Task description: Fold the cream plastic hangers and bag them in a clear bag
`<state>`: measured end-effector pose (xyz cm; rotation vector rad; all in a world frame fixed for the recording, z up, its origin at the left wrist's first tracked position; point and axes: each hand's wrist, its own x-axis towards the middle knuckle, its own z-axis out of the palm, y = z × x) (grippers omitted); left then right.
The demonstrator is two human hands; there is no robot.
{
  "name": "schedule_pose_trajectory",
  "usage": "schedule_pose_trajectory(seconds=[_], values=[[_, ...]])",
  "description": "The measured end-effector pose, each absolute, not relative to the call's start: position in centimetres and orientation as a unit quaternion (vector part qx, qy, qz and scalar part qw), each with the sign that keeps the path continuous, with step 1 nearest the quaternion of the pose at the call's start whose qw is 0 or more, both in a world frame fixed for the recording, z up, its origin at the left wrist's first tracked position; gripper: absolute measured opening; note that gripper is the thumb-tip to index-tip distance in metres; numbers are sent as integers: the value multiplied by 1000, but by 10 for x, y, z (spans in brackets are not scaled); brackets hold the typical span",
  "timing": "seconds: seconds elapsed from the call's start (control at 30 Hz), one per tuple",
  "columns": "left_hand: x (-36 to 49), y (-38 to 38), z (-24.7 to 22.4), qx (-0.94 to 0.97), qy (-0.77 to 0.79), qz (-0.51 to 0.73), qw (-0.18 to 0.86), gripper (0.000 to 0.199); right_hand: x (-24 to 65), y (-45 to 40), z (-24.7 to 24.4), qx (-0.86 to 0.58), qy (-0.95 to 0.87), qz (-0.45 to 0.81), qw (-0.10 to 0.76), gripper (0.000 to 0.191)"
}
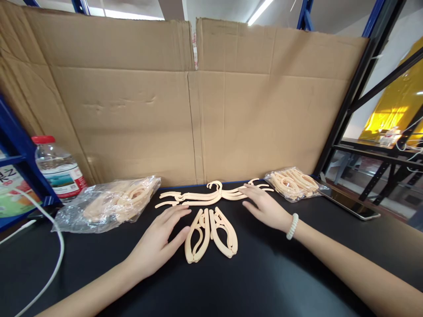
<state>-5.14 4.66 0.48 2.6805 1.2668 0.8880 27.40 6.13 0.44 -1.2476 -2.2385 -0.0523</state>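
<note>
My left hand (165, 240) lies with its fingers apart, beside a folded cream plastic hanger (189, 246). A second folded hanger (233, 242) sits just right of it, the two fanned out like a V. Behind them, unfolded cream hangers (201, 199) lie spread sideways, their hooks pointing away from me; how many overlap there I cannot tell. My right hand (264, 204) rests with fingers stretched over the right arms of those unfolded hangers, touching or just above them. Neither hand grips anything.
A clear bag of hangers (112, 204) lies at left, another bag (292, 182) at right. A phone (350, 203) is near the right edge. A red-capped bottle (61, 169) and a white cable (61, 251) stand at far left. Cardboard (132, 114) walls the back of the black table (264, 281).
</note>
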Motion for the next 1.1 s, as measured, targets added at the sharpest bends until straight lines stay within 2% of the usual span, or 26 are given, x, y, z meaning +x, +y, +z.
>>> schedule_pose_trajectory(seconds=[0.23,0.5,0.6,0.87,1.0,1.1], values=[[-48,42,3,895,364,256,20,32,290,83,-14,-455,-848,-21,270,31],[-47,39,4,892,346,289,29,25,286,82,-16,-444,-854,-4,272,13],[-47,38,5,887,338,312,39,23,283,79,-13,-439,-855,8,277,15],[-50,36,9,818,420,380,105,17,275,65,-2,-454,-800,135,367,21],[-50,39,8,791,428,409,156,17,274,59,4,-457,-767,113,436,22],[-50,42,5,767,432,432,196,20,273,54,8,-455,-765,91,447,21]])
